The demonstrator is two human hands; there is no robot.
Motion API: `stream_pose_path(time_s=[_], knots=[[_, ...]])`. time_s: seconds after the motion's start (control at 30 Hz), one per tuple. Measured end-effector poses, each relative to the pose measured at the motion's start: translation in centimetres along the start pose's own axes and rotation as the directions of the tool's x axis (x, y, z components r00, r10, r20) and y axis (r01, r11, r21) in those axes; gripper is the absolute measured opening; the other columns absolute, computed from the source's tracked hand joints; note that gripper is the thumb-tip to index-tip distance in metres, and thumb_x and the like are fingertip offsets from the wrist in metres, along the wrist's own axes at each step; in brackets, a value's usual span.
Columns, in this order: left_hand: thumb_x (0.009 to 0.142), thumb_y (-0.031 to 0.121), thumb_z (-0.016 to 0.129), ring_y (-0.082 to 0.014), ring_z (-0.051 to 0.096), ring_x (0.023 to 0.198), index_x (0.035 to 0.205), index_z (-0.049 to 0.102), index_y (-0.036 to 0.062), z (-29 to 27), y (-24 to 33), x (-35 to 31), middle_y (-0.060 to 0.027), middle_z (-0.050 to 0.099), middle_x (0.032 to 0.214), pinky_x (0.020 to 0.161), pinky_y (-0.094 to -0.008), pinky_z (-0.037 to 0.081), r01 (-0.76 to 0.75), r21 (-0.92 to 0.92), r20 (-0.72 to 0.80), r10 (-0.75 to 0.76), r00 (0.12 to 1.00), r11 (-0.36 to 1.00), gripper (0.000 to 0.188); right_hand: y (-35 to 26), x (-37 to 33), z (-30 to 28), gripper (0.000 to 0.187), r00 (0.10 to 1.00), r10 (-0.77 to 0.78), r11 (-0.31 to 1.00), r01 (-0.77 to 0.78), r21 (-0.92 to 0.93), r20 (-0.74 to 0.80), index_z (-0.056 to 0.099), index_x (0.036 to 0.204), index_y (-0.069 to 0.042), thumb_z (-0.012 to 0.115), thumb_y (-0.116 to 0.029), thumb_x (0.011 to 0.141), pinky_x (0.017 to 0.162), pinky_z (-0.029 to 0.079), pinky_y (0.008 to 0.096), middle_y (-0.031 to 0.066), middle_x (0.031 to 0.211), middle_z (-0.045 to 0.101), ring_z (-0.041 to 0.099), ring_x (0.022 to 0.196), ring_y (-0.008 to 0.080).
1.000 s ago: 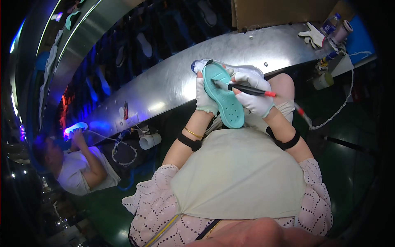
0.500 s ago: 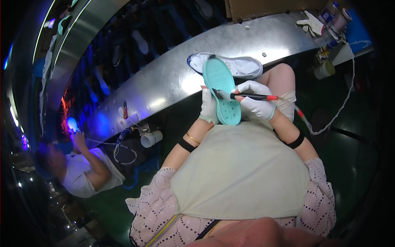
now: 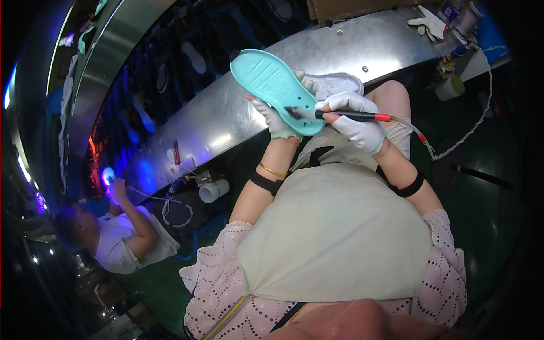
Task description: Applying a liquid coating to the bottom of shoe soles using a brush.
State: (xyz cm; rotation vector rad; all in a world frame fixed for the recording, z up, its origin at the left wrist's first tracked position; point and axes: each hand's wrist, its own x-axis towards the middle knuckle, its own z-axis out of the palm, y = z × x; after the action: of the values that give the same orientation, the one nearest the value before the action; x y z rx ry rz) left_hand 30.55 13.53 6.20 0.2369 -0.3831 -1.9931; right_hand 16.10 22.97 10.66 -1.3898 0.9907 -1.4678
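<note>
A turquoise shoe sole is held tilted over my lap, its holed end toward me. My left hand, in a white glove with bare fingertips, supports it from beneath and along its left edge; part of that hand is hidden behind the sole. My right hand, gloved the same way, is closed round a black-handled brush with red bands and a tube at its back end. The dark bristles touch the sole's surface near the holes. Behind the sole, a white shoe lies on the metal bench, partly covered.
The metal bench curves across, with a conveyor of soles beyond it. A white glove and containers sit at the far right. A white cup hangs at the bench edge. At left, a co-worker holds a glowing piece.
The sole has turned, its far end swinging left and toward the bench, with my left hand moving further under it. The brush has shifted down to the holed end.
</note>
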Motion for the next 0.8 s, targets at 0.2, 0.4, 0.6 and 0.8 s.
stream_pose_path(time_s=[0.2,0.4,0.6,0.8], knots=[[0.061,0.092,0.038,-0.0278,0.060,0.083,0.117,0.054,0.0014,1.8,0.9,0.1,-0.0137,0.061,0.099,0.073,-0.0405,0.054,0.017,-0.028,-0.013,-0.018,1.000,0.999,0.108,-0.8,0.6,0.5,0.007,0.993,0.097,0.995,-0.098,0.005,0.069,0.065,0.089,-0.002,0.067,-0.005,0.083,0.073,0.048,0.0227,0.0027,0.089,0.065,0.060,0.080,0.0089],[0.058,0.092,0.043,-0.0291,0.060,0.083,0.116,0.054,0.0003,1.9,2.1,0.3,-0.0162,0.061,0.098,0.071,-0.0404,0.054,0.120,0.014,0.184,-0.120,0.976,0.993,0.109,-0.8,1.2,0.0,0.010,0.986,0.164,0.967,-0.158,0.200,-0.010,0.065,0.093,-0.004,0.068,-0.006,0.084,0.073,0.049,0.0230,0.0027,0.087,0.065,0.060,0.080,0.0095],[0.056,0.090,0.048,-0.0303,0.065,0.082,0.120,0.053,0.0030,1.6,4.6,1.7,-0.0216,0.062,0.101,0.070,-0.0389,0.057,0.158,0.486,0.183,-0.277,0.943,0.860,0.108,-0.3,1.6,-1.5,0.015,0.937,0.168,0.985,-0.149,-0.084,0.306,0.067,0.090,-0.004,0.074,-0.002,0.076,0.080,0.050,0.0278,0.0066,0.093,0.068,0.062,0.089,0.0138],[0.062,0.087,0.045,-0.0277,0.065,0.091,0.127,0.049,0.0036,2.0,4.6,2.2,-0.0204,0.063,0.106,0.079,-0.0376,0.056,0.210,0.564,0.245,-0.404,0.881,0.799,0.106,-0.7,2.0,-2.2,0.017,0.930,0.091,0.981,-0.145,0.128,0.355,0.066,0.090,-0.003,0.073,0.002,0.075,0.084,0.050,0.0286,0.0077,0.100,0.067,0.062,0.092,0.0153]])
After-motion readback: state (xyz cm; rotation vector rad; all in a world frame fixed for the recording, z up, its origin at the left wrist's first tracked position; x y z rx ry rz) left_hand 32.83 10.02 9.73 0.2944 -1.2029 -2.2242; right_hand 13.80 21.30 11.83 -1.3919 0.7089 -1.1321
